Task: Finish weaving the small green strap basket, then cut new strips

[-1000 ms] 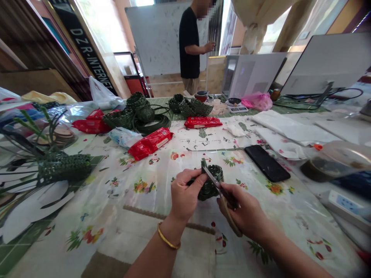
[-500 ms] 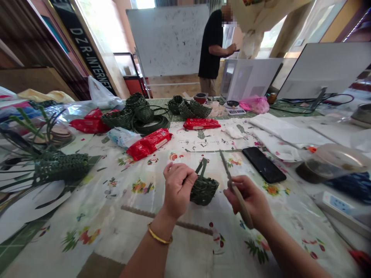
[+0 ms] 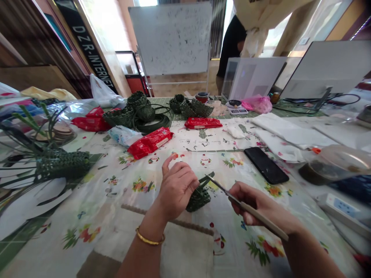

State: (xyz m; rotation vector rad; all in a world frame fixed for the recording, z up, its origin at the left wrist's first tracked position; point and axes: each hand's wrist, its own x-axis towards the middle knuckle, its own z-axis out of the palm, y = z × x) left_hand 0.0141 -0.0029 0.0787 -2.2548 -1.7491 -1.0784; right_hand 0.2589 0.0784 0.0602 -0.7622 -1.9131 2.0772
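Note:
My left hand point(image 3: 179, 184), with a gold bangle at its wrist, is closed on a small dark-green woven basket point(image 3: 198, 199). The basket is held tilted over the table, and the hand covers its left side. A loose green strip point(image 3: 209, 178) sticks out from its top. In my right hand point(image 3: 251, 202) is a pair of scissors point(image 3: 242, 205) with a beige handle, seen nearly edge-on. Their tip points left and up and is close to the strip; whether it touches, I cannot tell. Below the basket lies a pale cloth point(image 3: 188, 247) with a scalloped brown edge.
A black phone point(image 3: 266, 165) lies right of the hands, near a plastic tub point(image 3: 333, 162) and a power strip point(image 3: 342, 210). Red packets point(image 3: 150, 143), woven baskets point(image 3: 197, 108) and coiled strips stand further back. A larger unfinished basket point(image 3: 62, 164) lies left. A person point(image 3: 230, 46) stands behind.
The scissors have swung left and down, their tip now beside the green strip. The basket has dropped slightly and tilted. The person behind has moved right, partly hidden.

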